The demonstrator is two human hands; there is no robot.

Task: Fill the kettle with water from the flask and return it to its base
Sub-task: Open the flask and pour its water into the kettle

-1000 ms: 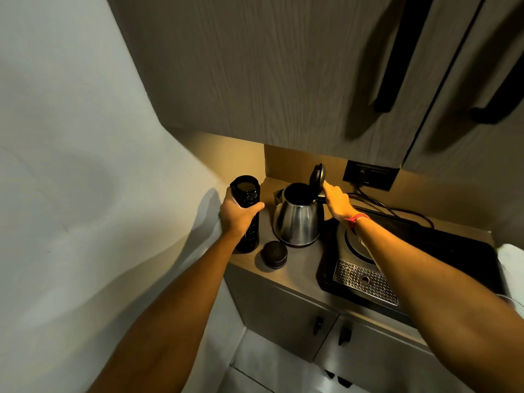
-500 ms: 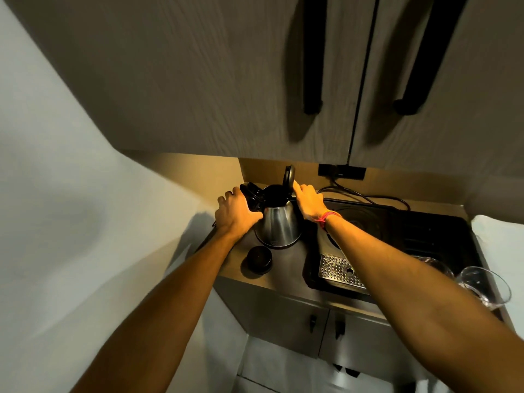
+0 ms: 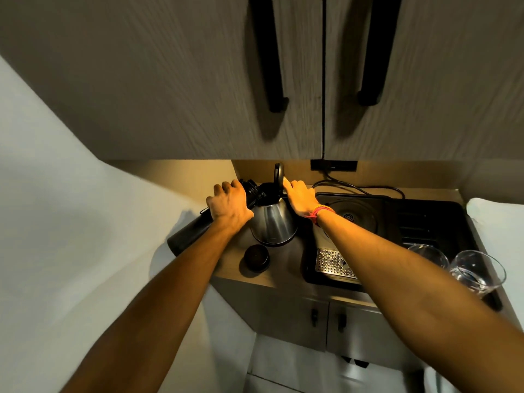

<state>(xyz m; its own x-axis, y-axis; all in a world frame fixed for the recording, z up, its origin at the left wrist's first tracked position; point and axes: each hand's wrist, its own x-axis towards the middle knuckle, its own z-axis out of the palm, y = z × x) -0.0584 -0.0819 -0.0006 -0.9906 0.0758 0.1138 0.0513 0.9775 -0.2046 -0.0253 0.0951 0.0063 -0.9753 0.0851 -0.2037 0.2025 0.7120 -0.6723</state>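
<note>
Under the wood-grain cupboards (image 3: 198,80) a narrow surface (image 3: 286,259) runs along a lit back wall. At the far left we tip the black flask (image 3: 187,234) steeply, its base low by the pale side wall and its open mouth raised over the kettle's opening. Our left hand (image 3: 229,205) is wrapped tight round the flask's upper body. Just below lies the flask's black cap (image 3: 256,258), loose on the surface. The steel kettle (image 3: 273,222) stands upright beside it, lid (image 3: 278,174) hinged up (whether it sits on its base we cannot tell). Our right hand (image 3: 302,198) is closed on the kettle's handle side, index finger against the lid. Further right sit a black drip tray (image 3: 397,222) and two glasses (image 3: 476,272).
</note>
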